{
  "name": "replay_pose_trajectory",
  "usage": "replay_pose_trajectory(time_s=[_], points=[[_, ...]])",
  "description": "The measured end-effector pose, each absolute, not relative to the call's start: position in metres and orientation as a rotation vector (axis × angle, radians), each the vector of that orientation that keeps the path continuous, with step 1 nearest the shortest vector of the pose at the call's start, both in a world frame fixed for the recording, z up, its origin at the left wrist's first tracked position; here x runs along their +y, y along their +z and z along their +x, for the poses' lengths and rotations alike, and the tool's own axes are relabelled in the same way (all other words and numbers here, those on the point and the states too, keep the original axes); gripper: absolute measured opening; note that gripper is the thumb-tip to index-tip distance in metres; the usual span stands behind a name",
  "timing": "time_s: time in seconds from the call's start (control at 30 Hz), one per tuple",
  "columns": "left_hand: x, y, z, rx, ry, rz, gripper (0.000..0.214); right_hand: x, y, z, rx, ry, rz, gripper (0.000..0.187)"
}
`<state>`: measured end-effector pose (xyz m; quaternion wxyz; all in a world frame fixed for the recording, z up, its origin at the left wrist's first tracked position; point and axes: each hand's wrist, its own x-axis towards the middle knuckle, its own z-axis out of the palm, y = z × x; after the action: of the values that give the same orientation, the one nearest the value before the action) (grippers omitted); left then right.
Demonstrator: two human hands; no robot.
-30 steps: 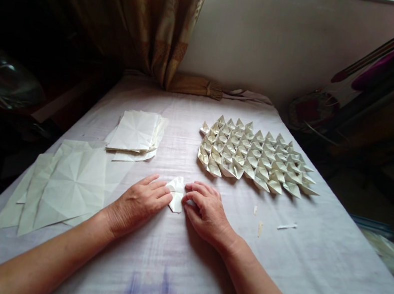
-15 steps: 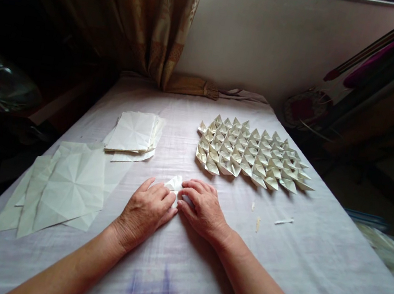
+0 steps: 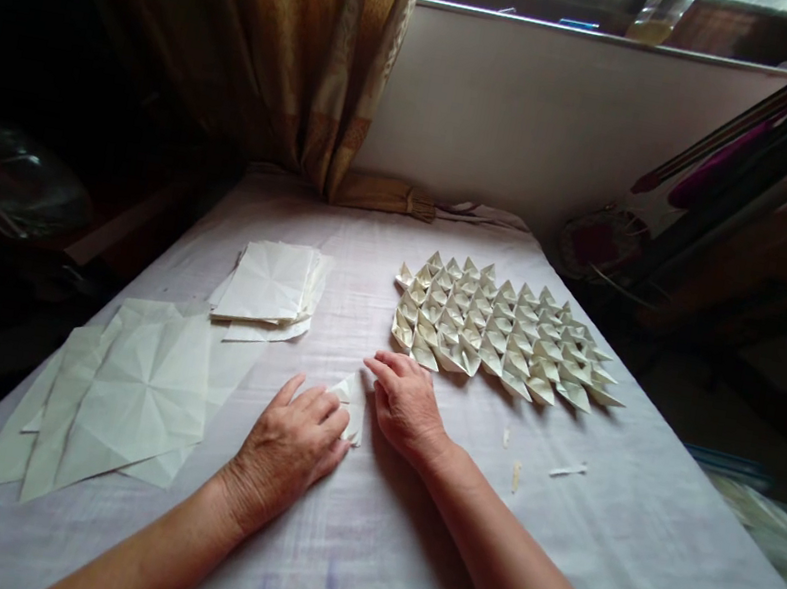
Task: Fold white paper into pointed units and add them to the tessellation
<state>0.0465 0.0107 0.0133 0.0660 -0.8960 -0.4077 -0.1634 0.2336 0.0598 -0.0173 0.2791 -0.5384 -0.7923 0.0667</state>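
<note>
While both hands are resting palm-down on the cloth-covered counter (image 3: 393, 558), a small folded paper piece (image 3: 352, 401) is lying between them, near the middle of the counter's front half. The left hand (image 3: 291, 444) is pressing on the piece's left side, its fingers (image 3: 331, 413) laid slightly bent over the paper and not closing around it. The right hand (image 3: 409, 404) is lying just beside the piece's right edge, its fingers (image 3: 385, 367) stretched out flat and pointing left, grasping nothing; whether they are touching the paper is hard to tell.

Beyond the right hand, a tight array of folded paper units (image 3: 499, 339) is sitting in rows, its nearest corner just beside the fingertips. Beyond the left hand, a stack of creased square sheets (image 3: 270, 283) is lying well apart from it, and further left a fan of larger creased sheets (image 3: 133, 391) is spreading toward the counter's edge. A few paper scraps (image 3: 568, 470) are lying to the right of the right forearm. A patterned curtain (image 3: 293, 43) is hanging at the far end.
</note>
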Motion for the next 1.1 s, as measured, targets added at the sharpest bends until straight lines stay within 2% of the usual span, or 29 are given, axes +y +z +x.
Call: replay_pose_trajectory(time_s=[0.13, 0.37, 0.6, 1.1], points=[[0.012, 0.011, 0.042, -1.201, -0.539, -2.707, 0.009, 0.064, -0.016, 0.228, -2.142, 0.172, -1.430, 0.028], [0.014, 0.018, 0.026, -1.204, -0.530, -2.804, 0.018, 0.045, -0.013, 0.231, -2.171, 0.149, -1.422, 0.027], [0.016, 0.020, 0.032, -1.290, -0.566, -2.761, 0.041, 0.021, -0.009, 0.229, -2.130, 0.176, -1.446, 0.028], [0.019, 0.014, 0.038, -1.294, -0.509, -2.673, 0.015, 0.017, -0.019, 0.236, -1.954, 0.343, -1.342, 0.023]])
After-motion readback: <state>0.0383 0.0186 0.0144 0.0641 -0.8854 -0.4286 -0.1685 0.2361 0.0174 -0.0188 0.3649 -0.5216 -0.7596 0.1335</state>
